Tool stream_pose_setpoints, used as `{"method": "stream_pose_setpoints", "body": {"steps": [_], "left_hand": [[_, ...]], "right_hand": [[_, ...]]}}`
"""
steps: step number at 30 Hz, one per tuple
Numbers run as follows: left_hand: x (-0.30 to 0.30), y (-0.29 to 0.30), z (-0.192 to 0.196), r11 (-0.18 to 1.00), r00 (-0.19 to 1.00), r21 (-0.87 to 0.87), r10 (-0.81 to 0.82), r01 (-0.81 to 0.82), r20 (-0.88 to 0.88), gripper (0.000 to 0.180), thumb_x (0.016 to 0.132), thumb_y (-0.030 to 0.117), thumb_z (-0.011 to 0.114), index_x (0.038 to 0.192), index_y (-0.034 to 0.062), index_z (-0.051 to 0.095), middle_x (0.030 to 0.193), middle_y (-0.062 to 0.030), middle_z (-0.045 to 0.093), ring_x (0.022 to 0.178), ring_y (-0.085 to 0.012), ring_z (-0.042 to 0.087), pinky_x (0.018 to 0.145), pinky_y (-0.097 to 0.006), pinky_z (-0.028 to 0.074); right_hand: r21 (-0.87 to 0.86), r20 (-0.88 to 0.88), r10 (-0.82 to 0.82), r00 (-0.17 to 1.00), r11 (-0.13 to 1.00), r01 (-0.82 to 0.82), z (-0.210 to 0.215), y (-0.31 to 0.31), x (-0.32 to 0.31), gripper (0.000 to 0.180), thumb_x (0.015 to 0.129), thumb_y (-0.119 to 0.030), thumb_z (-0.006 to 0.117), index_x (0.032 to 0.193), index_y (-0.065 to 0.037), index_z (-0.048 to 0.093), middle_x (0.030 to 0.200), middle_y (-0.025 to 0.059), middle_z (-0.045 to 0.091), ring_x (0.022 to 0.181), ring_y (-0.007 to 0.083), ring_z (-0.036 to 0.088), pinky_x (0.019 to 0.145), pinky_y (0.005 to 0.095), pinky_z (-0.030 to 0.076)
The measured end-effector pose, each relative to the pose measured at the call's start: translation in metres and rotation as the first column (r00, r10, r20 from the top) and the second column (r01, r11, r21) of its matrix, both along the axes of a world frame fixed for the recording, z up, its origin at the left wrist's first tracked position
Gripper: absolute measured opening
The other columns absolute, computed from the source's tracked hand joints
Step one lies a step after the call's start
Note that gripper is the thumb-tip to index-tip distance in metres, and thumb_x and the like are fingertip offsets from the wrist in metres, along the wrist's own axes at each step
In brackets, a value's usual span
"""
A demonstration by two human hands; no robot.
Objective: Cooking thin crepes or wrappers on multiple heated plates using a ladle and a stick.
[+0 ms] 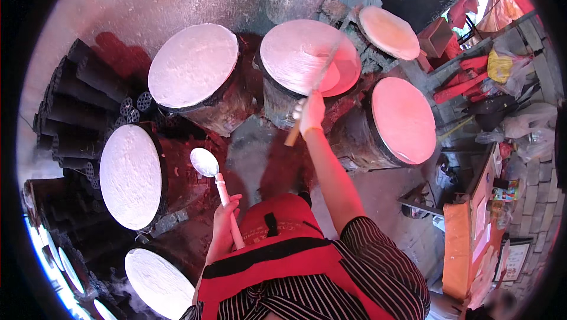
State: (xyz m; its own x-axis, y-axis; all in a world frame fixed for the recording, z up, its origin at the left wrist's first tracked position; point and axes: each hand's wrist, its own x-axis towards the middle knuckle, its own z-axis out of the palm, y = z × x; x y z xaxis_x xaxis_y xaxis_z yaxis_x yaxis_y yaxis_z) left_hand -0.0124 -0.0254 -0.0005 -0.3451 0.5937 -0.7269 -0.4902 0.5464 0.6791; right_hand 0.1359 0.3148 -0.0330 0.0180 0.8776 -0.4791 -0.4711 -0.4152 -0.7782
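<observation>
Our right hand (312,113) grips a long stick (313,92) over the far round sheet (304,54) (half lifted), left hand (223,216) clutching a ladle (207,163); we judge sliding flat avoids tearing.

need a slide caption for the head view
Right hand slides a long stick under a thin sheet on a round steamer top; left hand holds a ladle.

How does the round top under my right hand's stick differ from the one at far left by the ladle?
The top under the stick has a thin sheet partly peeled and folded at its right edge; the far-left top is fully covered, rough and white. The right hand works the first; the second is untouched. Both are round discs on dark drums.
</observation>
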Motion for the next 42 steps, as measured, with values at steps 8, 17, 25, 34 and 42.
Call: {"method": "stream_pose_setpoints", "body": {"steps": [8, 17, 25, 34, 42], "left_hand": [[0.023, 0.029, 0.000, 1.000, 0.996, 0.008, 0.024, -0.024, 0.091, 0.024, 0.093, 0.023, 0.061, 0.113, 0.0103, 0.061, 0.118, 0.0003, 0.063, 0.107, -0.0084, 0.052, 0.095, -0.029, 0.039], [0.065, 0.078, 0.007, 1.000, 0.999, -0.007, -0.009, 0.009, 0.034, 0.024, 0.092, 0.019, 0.059, 0.113, 0.0081, 0.063, 0.110, 0.0004, 0.061, 0.099, -0.0075, 0.052, 0.088, -0.026, 0.043], [0.112, 0.127, 0.008, 0.999, 0.992, 0.039, 0.029, -0.034, 0.124, 0.023, 0.093, 0.017, 0.061, 0.112, 0.0045, 0.061, 0.095, -0.0011, 0.059, 0.075, -0.0079, 0.052, 0.065, -0.024, 0.048], [0.160, 0.156, 0.022, 0.985, 0.987, 0.148, 0.069, -0.090, 0.147, 0.017, 0.099, 0.020, 0.059, 0.106, 0.0057, 0.055, 0.076, -0.0014, 0.055, 0.052, -0.0043, 0.042, 0.041, -0.021, 0.032], [0.145, 0.174, 0.037, 0.969, 0.980, 0.199, 0.119, -0.149, 0.158, 0.023, 0.101, 0.026, 0.054, 0.109, 0.0051, 0.053, 0.072, 0.0003, 0.048, 0.052, -0.0063, 0.043, 0.042, -0.021, 0.032]], "right_hand": [[-0.007, 0.070, 0.464, 0.883, 0.886, -0.464, -0.018, -0.050, 0.046, 0.027, 0.100, -0.044, 0.047, 0.119, -0.027, 0.054, 0.059, -0.0059, 0.040, 0.041, 0.0060, 0.036, 0.036, 0.0237, 0.029], [-0.022, -0.240, 0.331, 0.913, 0.938, -0.346, 0.001, -0.015, 0.097, 0.046, 0.101, -0.046, 0.048, 0.140, -0.023, 0.048, 0.059, -0.0043, 0.040, 0.041, 0.0078, 0.033, 0.038, 0.0249, 0.028], [-0.033, 0.073, 0.587, 0.806, 0.809, -0.587, -0.023, 0.029, 0.232, 0.040, 0.103, -0.037, 0.043, 0.143, -0.031, 0.044, 0.062, -0.0026, 0.045, 0.042, 0.0076, 0.035, 0.036, 0.0235, 0.026], [0.047, 0.551, 0.347, 0.759, 0.895, -0.444, -0.025, 0.144, 0.174, 0.041, 0.101, -0.035, 0.046, 0.140, -0.027, 0.053, 0.071, 0.0008, 0.058, 0.051, 0.0113, 0.052, 0.048, 0.0283, 0.042], [0.221, 0.179, -0.039, 0.983, 0.975, -0.001, 0.012, 0.058, 0.180, 0.042, 0.098, -0.023, 0.056, 0.140, -0.017, 0.055, 0.058, -0.0122, 0.035, 0.042, 0.0014, 0.027, 0.036, 0.0223, 0.021]]}}
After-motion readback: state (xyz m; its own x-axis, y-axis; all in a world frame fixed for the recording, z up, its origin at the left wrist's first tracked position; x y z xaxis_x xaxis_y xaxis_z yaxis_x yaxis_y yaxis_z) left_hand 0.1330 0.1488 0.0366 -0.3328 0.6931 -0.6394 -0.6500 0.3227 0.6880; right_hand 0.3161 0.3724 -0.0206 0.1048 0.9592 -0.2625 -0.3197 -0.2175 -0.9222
